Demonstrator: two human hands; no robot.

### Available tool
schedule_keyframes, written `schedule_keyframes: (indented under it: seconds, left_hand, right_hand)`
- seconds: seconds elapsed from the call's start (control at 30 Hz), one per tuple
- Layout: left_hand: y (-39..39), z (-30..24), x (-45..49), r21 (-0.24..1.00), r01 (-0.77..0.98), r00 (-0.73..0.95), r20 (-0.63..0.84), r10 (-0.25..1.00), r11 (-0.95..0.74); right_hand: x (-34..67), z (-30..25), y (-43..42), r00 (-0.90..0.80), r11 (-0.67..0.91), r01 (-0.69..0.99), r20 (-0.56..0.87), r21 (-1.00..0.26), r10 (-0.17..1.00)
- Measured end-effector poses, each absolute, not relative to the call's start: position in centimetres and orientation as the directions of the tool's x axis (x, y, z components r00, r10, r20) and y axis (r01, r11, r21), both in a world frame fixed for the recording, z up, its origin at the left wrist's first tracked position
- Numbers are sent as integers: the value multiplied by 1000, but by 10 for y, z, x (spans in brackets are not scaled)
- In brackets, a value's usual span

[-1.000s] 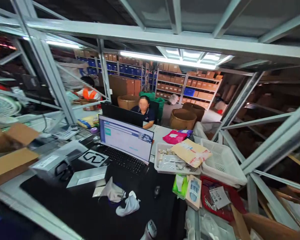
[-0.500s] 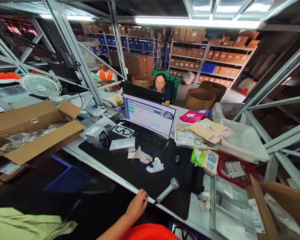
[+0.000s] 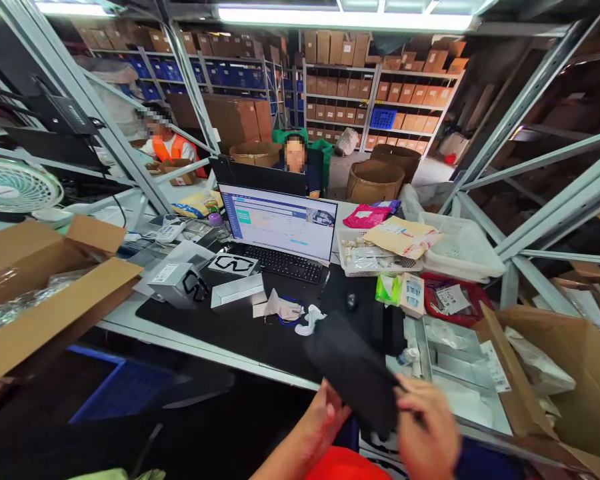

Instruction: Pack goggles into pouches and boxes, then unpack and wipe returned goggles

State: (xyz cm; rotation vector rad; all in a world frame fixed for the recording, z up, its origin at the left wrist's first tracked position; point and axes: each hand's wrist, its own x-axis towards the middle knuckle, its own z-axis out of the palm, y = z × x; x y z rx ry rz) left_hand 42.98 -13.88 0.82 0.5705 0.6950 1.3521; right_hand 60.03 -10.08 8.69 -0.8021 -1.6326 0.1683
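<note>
Both my hands hold a flat black pouch-like object (image 3: 353,370) low in front of me, above the near edge of the desk. My left hand (image 3: 325,417) grips its lower left side, fingers closed under it. My right hand (image 3: 425,430) is closed on its right end, blurred by motion. The black object hides the spot on the black desk mat (image 3: 240,333) where a white handheld scanner lay. Two crumpled white cloths (image 3: 295,315) lie on the mat just beyond the object.
A monitor (image 3: 280,222) and keyboard (image 3: 275,261) stand mid-desk, white baskets (image 3: 425,250) and a red tray (image 3: 453,297) to the right. Open cardboard boxes sit at left (image 3: 45,293) and right (image 3: 565,373). A person (image 3: 297,163) sits behind the monitor; another in orange (image 3: 165,143) further left.
My left hand left the desk edge, my right hand came into view, and both now hold up a black flat object. The scanner is hidden behind it. The camera shifted slightly right.
</note>
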Motion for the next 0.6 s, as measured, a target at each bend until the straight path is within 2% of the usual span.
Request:
schedule_keyframes:
  seconds: [0.07,0.17,0.2,0.27,0.33,0.4,0.5,0.53,0.6]
  left_hand:
    - [-134,32,421,598,-791,17,-185,983,127]
    - [-130,58,392,603,-795,-175,-322,931,59]
    - [-128,62,381,612,-790,-235,-357,904,37]
    - [-123,64,362,614,-789,-314,-411,856,5]
    - [-115,63,345,620,-784,-361,-415,835,-31]
    - [-105,63,330,647,-761,-365,-353,861,-58]
    - [-91,62,307,724,-688,-263,-195,945,-43]
    - [-87,61,299,753,-657,-218,-150,964,-31]
    - [-81,57,281,806,-591,-134,-109,985,9]
  right_hand:
    - [578,82,-104,-111,816,384,855,-433,506]
    - [553,70,-97,-286,915,278,884,-292,369]
    - [549,65,-93,-324,927,227,875,-298,361]
    - [541,54,-81,-365,872,145,794,-467,486]
    - [532,46,-70,-411,669,62,592,-741,693]
    - [517,43,-59,-536,348,-36,312,-937,784]
    - [490,48,-43,-725,-77,-71,-2,-995,689]
    - [481,50,-37,-739,-158,-53,-68,-986,670]
    - [467,52,-27,-706,-219,4,-158,-976,690]
